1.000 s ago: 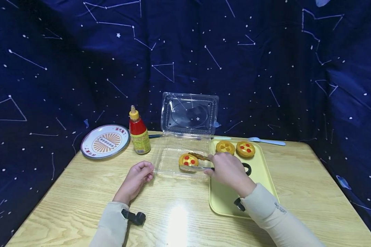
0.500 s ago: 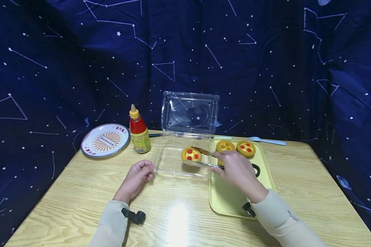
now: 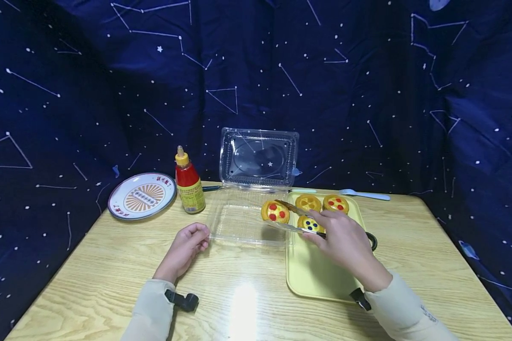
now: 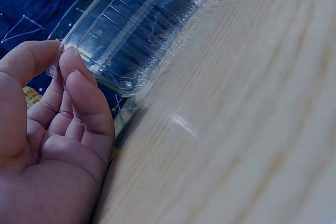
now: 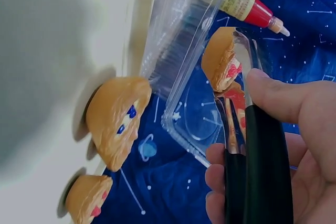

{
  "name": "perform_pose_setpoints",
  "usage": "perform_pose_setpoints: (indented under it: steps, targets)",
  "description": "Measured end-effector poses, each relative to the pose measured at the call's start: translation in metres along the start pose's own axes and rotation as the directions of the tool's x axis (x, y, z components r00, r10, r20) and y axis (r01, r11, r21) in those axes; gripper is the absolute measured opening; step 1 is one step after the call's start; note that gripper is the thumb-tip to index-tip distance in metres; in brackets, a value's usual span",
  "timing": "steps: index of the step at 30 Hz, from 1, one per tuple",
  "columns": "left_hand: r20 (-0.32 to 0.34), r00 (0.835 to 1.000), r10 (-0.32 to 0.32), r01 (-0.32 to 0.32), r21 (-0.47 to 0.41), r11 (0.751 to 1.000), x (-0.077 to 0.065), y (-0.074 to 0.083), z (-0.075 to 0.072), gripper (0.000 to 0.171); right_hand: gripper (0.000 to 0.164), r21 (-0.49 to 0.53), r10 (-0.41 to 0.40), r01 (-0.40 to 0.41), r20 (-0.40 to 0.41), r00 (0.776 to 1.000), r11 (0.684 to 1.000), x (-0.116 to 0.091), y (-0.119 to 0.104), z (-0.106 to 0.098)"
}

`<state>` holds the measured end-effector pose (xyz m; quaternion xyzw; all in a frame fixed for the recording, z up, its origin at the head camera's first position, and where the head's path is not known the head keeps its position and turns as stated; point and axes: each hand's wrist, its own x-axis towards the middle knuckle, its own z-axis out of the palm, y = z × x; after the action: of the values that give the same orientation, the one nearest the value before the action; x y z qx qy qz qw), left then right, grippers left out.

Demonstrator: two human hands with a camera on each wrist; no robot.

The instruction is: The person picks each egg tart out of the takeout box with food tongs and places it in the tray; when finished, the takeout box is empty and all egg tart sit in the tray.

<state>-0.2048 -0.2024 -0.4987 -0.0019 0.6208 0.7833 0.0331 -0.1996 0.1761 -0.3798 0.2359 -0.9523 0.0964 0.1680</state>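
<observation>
My right hand [image 3: 324, 226] grips metal tongs with black handles [image 5: 258, 167]. The tongs clamp a tart with red dots [image 3: 275, 211], held just above the right end of the clear plastic container [image 3: 239, 222]. In the right wrist view that tart [image 5: 221, 59] sits between the tong tips. My left hand [image 3: 199, 238] pinches the container's near left corner [image 4: 55, 69] between thumb and forefinger. On the yellow tray [image 3: 320, 279] lie a blue-dotted tart [image 3: 310, 223], a yellow tart [image 3: 308, 202] and a red-dotted tart [image 3: 336, 203].
The container's open lid [image 3: 259, 158] stands upright at the back. A ketchup bottle [image 3: 189, 182] and a patterned plate [image 3: 141, 195] are at the back left. A pale blue fork [image 3: 364, 194] lies behind the tray. Dark starry cloth surrounds the wooden table [image 3: 239, 303].
My right hand has carried the clamped red-dotted tart to the right, from the middle of the container towards its right end by the tray. The left hand has stayed at the corner.
</observation>
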Motion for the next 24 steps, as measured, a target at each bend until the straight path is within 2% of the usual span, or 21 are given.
perform_pose_setpoints:
  steps: [12,24]
  targets:
    - [0.009,1.0,0.011,-0.011,0.008,1.0,-0.001,0.0,0.001,0.004,0.058,0.012,0.018,-0.017,-0.077,0.997,1.0,-0.021,0.026,-0.01]
    - [0.024,0.999,0.022,-0.022,0.012,1.0,-0.001,0.0,0.0,0.007,0.056,-0.029,0.064,-0.067,-0.096,0.993,0.997,-0.042,0.053,-0.024]
